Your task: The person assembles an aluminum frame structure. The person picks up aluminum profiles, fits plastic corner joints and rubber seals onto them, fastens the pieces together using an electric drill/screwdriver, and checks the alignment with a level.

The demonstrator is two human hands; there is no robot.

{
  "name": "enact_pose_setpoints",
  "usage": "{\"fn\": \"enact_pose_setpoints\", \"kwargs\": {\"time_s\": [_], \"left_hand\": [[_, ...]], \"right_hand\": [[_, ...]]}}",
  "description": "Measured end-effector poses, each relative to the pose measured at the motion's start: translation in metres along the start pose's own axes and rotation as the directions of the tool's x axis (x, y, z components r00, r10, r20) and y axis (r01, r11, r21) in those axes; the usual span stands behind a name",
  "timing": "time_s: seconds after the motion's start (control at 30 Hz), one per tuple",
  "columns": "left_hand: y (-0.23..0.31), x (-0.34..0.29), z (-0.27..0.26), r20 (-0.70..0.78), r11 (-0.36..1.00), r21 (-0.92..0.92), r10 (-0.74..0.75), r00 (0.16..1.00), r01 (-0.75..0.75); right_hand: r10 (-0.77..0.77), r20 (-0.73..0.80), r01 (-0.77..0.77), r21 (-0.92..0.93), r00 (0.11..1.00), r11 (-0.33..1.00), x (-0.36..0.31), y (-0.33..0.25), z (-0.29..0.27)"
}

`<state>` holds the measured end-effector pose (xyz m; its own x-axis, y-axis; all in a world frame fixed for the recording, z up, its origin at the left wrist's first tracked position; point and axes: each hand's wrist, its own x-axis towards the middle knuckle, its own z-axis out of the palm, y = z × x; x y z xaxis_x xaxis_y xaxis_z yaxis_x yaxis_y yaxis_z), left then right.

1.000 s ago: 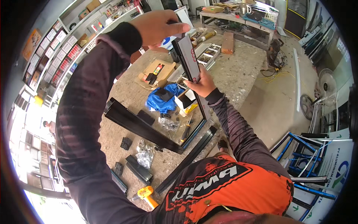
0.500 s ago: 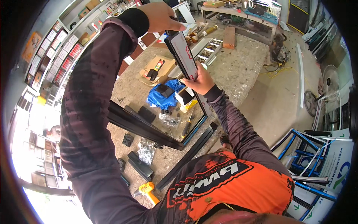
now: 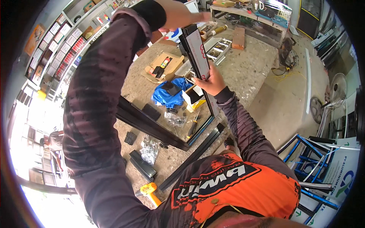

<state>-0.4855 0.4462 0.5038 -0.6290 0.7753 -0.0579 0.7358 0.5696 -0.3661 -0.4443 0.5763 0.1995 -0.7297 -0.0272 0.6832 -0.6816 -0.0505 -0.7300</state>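
My right hand (image 3: 213, 80) is wrapped round a black metal profile (image 3: 189, 49) with white protective film on one face. The profile rises from the right-hand corner of a black frame; another long black bar (image 3: 152, 127) of that frame runs off to the left and passes behind my left sleeve. Over the profile's upper end is my left hand (image 3: 180, 16), with one finger stretched out to the right and slightly blurred. Its other fingers are partly hidden, and nothing shows in its grasp.
On the worktable (image 3: 251, 64) lie a blue cloth (image 3: 167, 95), an opened cardboard box (image 3: 157, 64), a screwdriver (image 3: 192, 129), plastic bags (image 3: 149, 150), a loose black bar (image 3: 194, 157) and a yellow power drill (image 3: 151, 193). A fan (image 3: 337, 87) and blue metal frames (image 3: 310, 159) stand to the right.
My left hand has shifted right over the profile's end; a finger that was bent there now stretches out. The profile and right hand have moved slightly right and down in view.
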Motion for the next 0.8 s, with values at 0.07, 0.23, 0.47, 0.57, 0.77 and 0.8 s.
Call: {"fn": "enact_pose_setpoints", "kwargs": {"time_s": [0.07,0.23,0.47,0.57,0.77,0.8], "left_hand": [[-0.011,-0.022,-0.018,-0.133,1.000,-0.014,-0.003,0.991,0.001],[-0.013,-0.113,-0.072,-0.349,0.899,-0.384,-0.354,0.867,0.213],[-0.084,-0.277,0.078,-0.344,0.625,-0.394,-0.780,0.522,0.674],[-0.071,-0.359,0.208,-0.114,0.360,-0.531,-0.927,0.356,0.767],[0.015,-0.470,0.444,0.076,0.204,-0.507,-0.957,0.279,0.837],[0.026,-0.434,0.447,0.280,-0.086,-0.647,-0.951,0.131,0.757]], "right_hand": [[0.049,0.023,-0.050,0.052,0.999,0.997,0.001,-0.006,0.003],[-0.090,0.045,0.098,-0.202,0.995,0.975,0.030,-0.028,-0.020],[-0.644,0.112,0.589,-0.545,0.756,0.597,0.114,-0.098,-0.005],[-0.643,0.126,0.576,-0.597,0.755,0.559,0.112,-0.094,0.019],[-0.460,0.054,0.418,-0.521,0.886,0.744,0.099,-0.091,0.024],[-0.519,0.137,0.486,-0.604,0.844,0.631,0.105,-0.075,-0.010]]}}
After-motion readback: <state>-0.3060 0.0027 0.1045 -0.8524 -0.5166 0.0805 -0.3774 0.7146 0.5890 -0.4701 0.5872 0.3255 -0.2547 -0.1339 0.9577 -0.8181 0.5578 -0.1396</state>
